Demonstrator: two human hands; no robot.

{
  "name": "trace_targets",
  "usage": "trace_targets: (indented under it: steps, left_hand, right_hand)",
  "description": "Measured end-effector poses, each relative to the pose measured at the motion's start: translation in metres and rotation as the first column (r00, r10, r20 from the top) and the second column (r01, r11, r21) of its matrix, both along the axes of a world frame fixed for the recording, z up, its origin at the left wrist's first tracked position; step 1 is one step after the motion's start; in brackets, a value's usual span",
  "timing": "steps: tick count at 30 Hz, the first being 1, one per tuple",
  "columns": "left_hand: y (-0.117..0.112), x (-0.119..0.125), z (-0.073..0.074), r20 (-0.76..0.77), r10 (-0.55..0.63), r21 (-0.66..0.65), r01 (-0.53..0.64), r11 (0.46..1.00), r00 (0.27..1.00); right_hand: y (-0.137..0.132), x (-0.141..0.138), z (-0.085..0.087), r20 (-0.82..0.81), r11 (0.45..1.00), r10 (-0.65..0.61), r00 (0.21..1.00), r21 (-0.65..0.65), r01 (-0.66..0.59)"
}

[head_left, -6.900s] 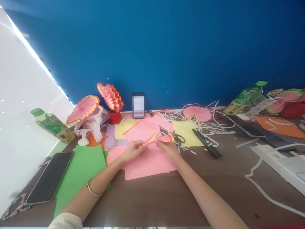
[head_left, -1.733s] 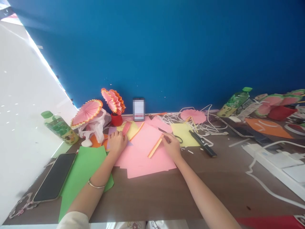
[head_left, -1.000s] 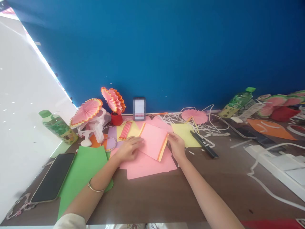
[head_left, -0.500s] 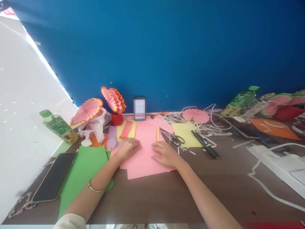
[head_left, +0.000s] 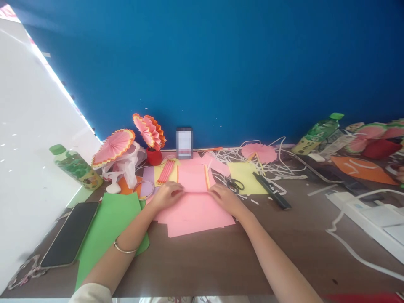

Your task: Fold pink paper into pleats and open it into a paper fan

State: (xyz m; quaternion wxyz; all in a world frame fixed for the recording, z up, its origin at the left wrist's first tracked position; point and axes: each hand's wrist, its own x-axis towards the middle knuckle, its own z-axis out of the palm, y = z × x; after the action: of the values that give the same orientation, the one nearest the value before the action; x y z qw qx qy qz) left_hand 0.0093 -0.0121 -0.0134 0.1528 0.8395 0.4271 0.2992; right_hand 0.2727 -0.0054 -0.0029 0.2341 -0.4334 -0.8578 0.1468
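Note:
A pink paper sheet [head_left: 192,177] with orange and yellow side strips lies in the middle of the desk. My left hand [head_left: 168,196] is closed on its near left corner, thumb and fingers together. At the near right corner my right hand [head_left: 224,198] pinches the same sheet. The near edge between the hands looks slightly raised, with a thin shadow line under it. Beneath are more pink sheets [head_left: 197,216], spread towards me. A bundle of pink pleated paper with orange edges [head_left: 166,171] rests beyond my left hand.
Green paper [head_left: 110,227] and a phone [head_left: 70,235] lie left, near a bottle [head_left: 75,166]. Pleated paper fans [head_left: 114,145] and a red pot [head_left: 154,156] stand behind. A small screen [head_left: 184,143] leans on the wall. Right are scissors [head_left: 235,184], a black cutter-like tool [head_left: 272,191] and white cords [head_left: 284,168].
Both hands have gone from lying flat on the pink sheet to pinching its near corners. The near edge now shows as a raised line, and my right hand has shifted slightly.

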Motion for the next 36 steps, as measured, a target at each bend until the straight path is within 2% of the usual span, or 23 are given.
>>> trace_targets:
  steps: [4,8,14,21,29,36]
  left_hand:
    - [0.004,-0.010,-0.002,0.023,-0.002,-0.114,0.005,0.993,1.000]
    - [0.008,-0.019,-0.004,0.036,-0.037,-0.118,0.041,0.992,0.999]
    - [0.010,-0.021,-0.002,0.002,0.038,-0.016,-0.038,0.999,0.999]
    - [0.011,-0.018,-0.003,-0.128,0.161,0.119,-0.146,0.982,0.979]
    - [0.007,-0.013,0.008,-0.264,0.154,0.200,-0.102,0.974,0.952]
    - [0.002,-0.007,0.007,-0.427,0.179,0.219,-0.090,0.972,0.886]
  right_hand:
    - [0.004,0.001,-0.004,-0.026,1.000,0.005,1.000,-0.005,-0.005]
    - [0.006,-0.001,-0.009,-0.042,0.999,0.028,0.999,0.025,-0.027]
    - [0.011,-0.006,-0.023,-0.061,0.991,-0.111,0.992,0.070,0.115]
    - [0.011,-0.009,-0.027,0.013,0.966,-0.258,0.966,0.026,0.258]
    - [0.008,-0.013,-0.025,0.079,0.959,-0.281,0.957,0.054,0.277]
    - [0.004,-0.021,-0.022,0.151,0.951,-0.310,0.939,0.058,0.304]
